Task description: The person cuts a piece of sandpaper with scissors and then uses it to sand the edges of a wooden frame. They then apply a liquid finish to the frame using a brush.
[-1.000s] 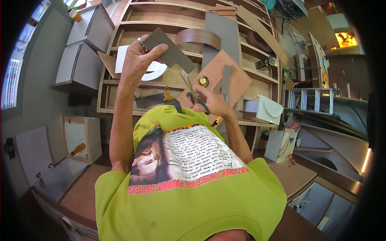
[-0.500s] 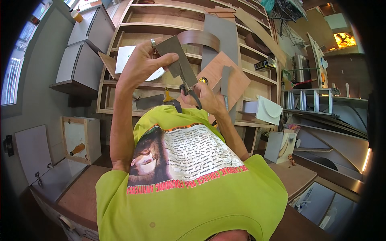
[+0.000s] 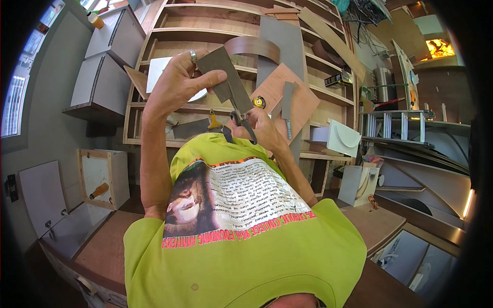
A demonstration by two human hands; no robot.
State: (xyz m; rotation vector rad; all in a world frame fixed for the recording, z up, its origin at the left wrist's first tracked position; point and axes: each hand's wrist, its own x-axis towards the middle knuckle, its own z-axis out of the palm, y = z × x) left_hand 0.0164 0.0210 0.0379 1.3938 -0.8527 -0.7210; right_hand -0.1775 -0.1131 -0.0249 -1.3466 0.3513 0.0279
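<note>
Grey sheet (image 3: 231, 82) turned steeper, scissors (image 3: 244, 122) against it

Wooden framework (image 3: 205, 34) and tape measure (image 3: 259, 101) show a workshop.

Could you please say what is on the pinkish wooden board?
A round, yellow-and-black tape measure and a long, flat grey piece; anything behind the right hand is hidden.

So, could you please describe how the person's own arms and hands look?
The left hand is gloveless, with a silver-coloured ring on one finger; the right hand is gloveless too, no ring visible. Both forearms are bare below short lime-green T-shirt sleeves.
</note>
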